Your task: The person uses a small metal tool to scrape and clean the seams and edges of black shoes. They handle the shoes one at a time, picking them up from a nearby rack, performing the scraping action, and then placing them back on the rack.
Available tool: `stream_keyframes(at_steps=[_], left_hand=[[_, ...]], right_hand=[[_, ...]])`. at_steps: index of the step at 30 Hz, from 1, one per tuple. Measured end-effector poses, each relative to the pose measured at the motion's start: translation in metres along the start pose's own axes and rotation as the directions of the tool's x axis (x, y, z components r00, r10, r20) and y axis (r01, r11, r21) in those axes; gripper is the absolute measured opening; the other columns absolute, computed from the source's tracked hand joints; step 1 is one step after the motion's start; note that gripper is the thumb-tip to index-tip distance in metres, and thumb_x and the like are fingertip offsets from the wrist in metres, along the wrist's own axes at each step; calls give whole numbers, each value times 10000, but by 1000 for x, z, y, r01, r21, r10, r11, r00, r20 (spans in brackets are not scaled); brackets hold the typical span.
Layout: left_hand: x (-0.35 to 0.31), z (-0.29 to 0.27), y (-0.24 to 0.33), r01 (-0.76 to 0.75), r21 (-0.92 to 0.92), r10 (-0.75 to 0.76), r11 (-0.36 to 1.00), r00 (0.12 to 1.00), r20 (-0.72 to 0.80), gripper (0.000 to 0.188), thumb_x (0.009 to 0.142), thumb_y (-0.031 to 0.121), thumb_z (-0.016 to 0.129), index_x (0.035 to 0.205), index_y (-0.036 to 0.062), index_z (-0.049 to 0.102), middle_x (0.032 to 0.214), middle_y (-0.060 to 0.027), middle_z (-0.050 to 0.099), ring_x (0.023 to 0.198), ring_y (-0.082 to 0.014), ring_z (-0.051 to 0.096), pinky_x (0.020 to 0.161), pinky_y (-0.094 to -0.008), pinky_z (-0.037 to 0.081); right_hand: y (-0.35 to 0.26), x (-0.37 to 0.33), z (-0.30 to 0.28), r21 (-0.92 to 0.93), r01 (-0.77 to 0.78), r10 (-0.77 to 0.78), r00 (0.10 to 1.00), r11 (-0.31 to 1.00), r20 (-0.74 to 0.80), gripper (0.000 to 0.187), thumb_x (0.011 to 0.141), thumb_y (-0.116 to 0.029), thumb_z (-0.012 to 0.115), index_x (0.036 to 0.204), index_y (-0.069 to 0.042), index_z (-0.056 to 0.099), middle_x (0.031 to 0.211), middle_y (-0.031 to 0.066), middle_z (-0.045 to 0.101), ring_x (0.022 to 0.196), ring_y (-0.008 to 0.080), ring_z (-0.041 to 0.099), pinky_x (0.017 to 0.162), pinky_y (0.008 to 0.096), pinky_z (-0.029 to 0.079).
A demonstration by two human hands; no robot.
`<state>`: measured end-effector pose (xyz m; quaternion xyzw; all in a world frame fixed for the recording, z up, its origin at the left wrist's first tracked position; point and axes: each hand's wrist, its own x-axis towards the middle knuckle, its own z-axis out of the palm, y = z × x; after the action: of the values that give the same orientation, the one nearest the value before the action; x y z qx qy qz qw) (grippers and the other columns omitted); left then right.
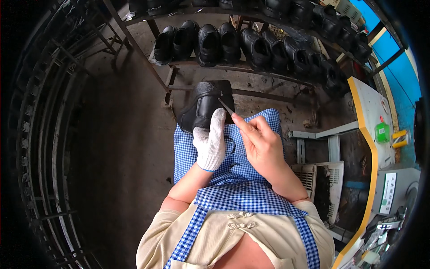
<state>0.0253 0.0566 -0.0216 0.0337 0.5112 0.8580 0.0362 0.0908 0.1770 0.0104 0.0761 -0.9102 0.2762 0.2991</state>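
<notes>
A black leather shoe point(207, 101) is held up over my lap, above the blue checked apron point(186, 154). My left hand point(211, 145), in a white knitted glove, is closed on the shoe's near side, its thumb and fingers pressed against the leather. Bare and bent at the fingers, my right hand point(263, 143) pinches a thin pointed metal tool point(225, 106). The tip of this tool lies at or just over the shoe's upper; contact cannot be made out. The shoe's far side and the tool's grip end are hidden.
Ahead stands a metal rack point(255, 93) with rows of black shoes point(208, 45). To the right is a yellow-edged bench point(368, 105) bearing a green container point(382, 132) and a yellow roll point(400, 139). A plastic crate point(333, 193) sits beneath it. Metal frames point(56, 157) line the left.
</notes>
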Motion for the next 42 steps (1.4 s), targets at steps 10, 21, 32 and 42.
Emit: stream_keyframes(at_steps=[10, 21, 32, 42], left_hand=[[-7, 5, -6, -140, 65, 141, 988, 990, -8, 216, 994, 97, 607, 1194, 29, 651, 1100, -21, 678, 941, -85, 610, 810, -237, 498], [-6, 3, -9, -215, 90, 218, 972, 976, -19, 207, 992, 104, 613, 1185, 40, 655, 1093, -11, 680, 942, -84, 611, 806, -237, 499], [-19, 10, -6, -59, 110, 55, 992, 998, 33, 269, 990, 141, 618, 1223, 7, 634, 1069, -25, 678, 912, -74, 614, 783, -230, 497], [-14, 1, 27, 224, -30, -206, 974, 935, 290, 293, 975, 96, 614, 1246, -15, 619, 1096, -50, 684, 976, -116, 634, 862, -260, 510]], right_hand=[[-7, -2, -7, -40, -4, 4, 1000, 999, 6, 555, 867, -38, 679, 1393, -180, 575, 837, 55, 506, 559, 179, 587, 497, 326, 517], [-13, 1, -7, -55, 13, -12, 1000, 998, 20, 554, 862, -28, 671, 1390, -166, 575, 835, 54, 500, 551, 174, 586, 496, 311, 519], [21, 35, 8, 159, -86, 94, 995, 984, -45, 410, 938, -67, 633, 1341, -134, 603, 857, 87, 567, 681, 210, 631, 577, 319, 522], [42, 50, -32, 275, 3, -7, 1000, 961, 15, 336, 818, -135, 794, 1138, -70, 718, 771, 61, 617, 626, 109, 578, 554, 290, 474]])
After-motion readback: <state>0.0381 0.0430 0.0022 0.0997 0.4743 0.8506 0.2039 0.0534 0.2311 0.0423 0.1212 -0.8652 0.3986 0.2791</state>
